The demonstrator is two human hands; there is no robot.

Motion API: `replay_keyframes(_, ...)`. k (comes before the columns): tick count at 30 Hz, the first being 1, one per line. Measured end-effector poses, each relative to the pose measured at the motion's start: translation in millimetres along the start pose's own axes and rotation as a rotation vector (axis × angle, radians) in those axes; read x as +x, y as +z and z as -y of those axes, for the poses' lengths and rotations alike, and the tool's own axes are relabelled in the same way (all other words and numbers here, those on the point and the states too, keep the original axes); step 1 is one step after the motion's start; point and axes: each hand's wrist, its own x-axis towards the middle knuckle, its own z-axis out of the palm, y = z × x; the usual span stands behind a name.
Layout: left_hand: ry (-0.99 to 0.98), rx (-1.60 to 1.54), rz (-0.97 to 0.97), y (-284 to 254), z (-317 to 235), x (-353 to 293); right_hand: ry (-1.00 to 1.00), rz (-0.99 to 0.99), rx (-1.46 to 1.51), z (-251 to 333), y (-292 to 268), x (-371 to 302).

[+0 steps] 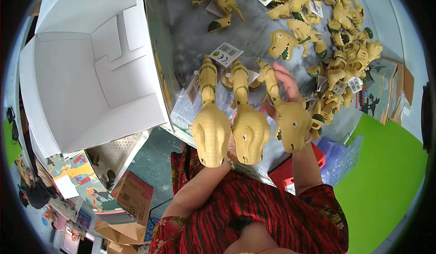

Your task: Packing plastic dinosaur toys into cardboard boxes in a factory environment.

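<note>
Three tan toy dinosaurs with green stripes stand in a row at the table's near edge, heads toward me: a left one (pixel 210 133), a middle one (pixel 250 136) and a right one (pixel 293 124). My right hand (pixel 287 83) is around the right toy dinosaur, its fingers along the far side of the body and partly hidden by the head. My left hand (pixel 231 148) is beneath and between the left and middle heads. Its fingers are mostly covered, so its grip does not show. A white paper tag (pixel 225 54) lies by the tails.
An open white-lined box (pixel 91 72) stands at the left, flaps spread. More toy dinosaurs (pixel 343 59) are heaped at the right, and another (pixel 220 4) lies at the far side. A red bin (pixel 284 174), a green sheet (pixel 386 172) and cardboard boxes (pixel 131 197) are nearby.
</note>
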Motion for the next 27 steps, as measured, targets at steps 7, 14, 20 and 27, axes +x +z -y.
replay_keyframes(7, 0.242, 0.778, 0.103, -2, 3, 1, 0.298, -0.034, 0.184, 20, -75, 55)
replay_keyframes(14, 0.188, 0.997, 0.175, -10, 4, -4, -0.022, 0.379, -0.719, 10, 24, 188)
replay_keyframes(20, 0.189, 0.842, 0.159, -6, -1, 4, 0.080, 0.408, -0.731, -18, 56, 197)
replay_keyframes(27, -0.180, -0.525, -0.024, -8, 4, 1, -0.234, 0.188, -0.483, 13, -10, 174)
